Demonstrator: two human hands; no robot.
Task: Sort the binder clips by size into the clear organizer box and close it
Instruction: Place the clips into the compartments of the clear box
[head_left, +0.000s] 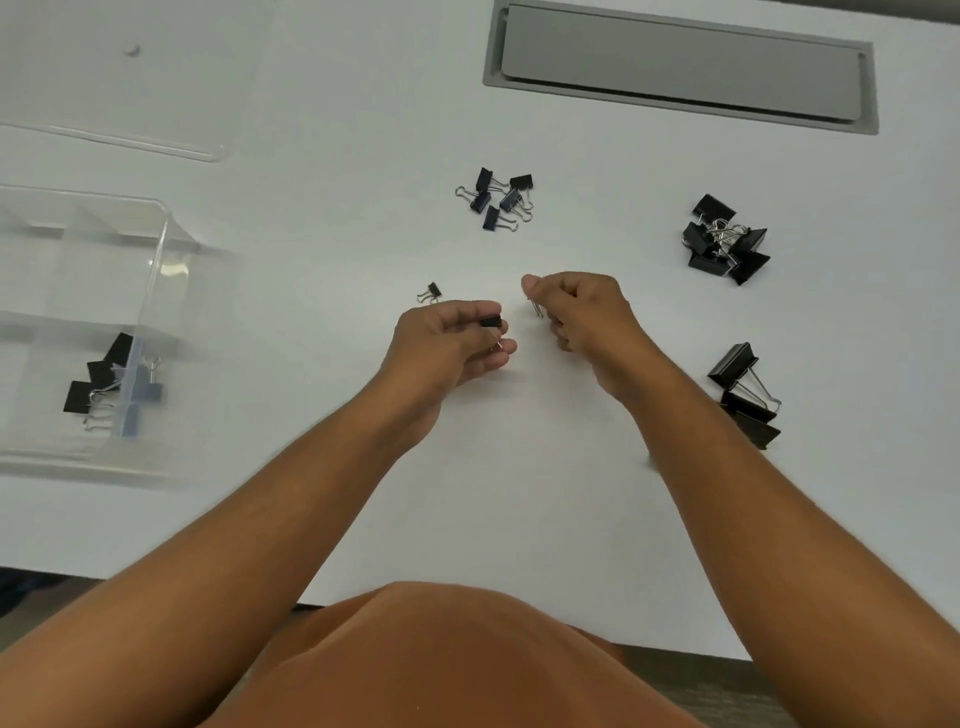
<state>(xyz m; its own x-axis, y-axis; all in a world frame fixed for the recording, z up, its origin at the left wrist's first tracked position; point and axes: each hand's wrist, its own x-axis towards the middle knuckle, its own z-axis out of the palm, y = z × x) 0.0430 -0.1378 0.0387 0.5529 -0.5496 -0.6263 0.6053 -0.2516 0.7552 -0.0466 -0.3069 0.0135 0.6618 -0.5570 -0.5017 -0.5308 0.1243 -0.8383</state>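
Head view shows the left hand pinching a tiny binder clip by its stiff, light steel body, while the right hand nips another clip's wire handle.

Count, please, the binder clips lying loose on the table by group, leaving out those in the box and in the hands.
Tiny clip alone: 1
Small clips in the middle cluster: 5
Medium clips in the far right pile: about 5, overlapping
Large clips at the near right: 3
Total: about 14
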